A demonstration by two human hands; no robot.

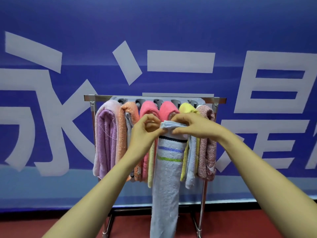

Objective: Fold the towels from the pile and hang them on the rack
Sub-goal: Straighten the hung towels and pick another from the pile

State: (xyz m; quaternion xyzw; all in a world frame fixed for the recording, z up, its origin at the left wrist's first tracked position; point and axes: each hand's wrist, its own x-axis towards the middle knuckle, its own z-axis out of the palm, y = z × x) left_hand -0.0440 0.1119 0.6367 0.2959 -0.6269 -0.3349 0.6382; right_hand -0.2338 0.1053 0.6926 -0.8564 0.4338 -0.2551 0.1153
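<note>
Backdrop: blue banner [171, 31] with large white characters, filling the far wall. Rack [154, 97]: metal frame on the red floor [51, 225], grey pegs along its top bar, standing just before the banner. Pale blue striped towel [165, 177]: the piece I am working, folded into a long narrow strip and hanging down near the middle of the rack, kept slim, I judge, to fit one peg. Towels already hung, left to right: lilac towel [104, 140], orange towel [123, 131], two pink towels [147, 109], yellow towel [187, 107], speckled towel [205, 152], each draped over its own peg. My left hand [142, 134] pinches the left corner of the striped towel's top fold; my right hand [190, 126] pinches the right, fingers curled over it. The pile is out of view.
</note>
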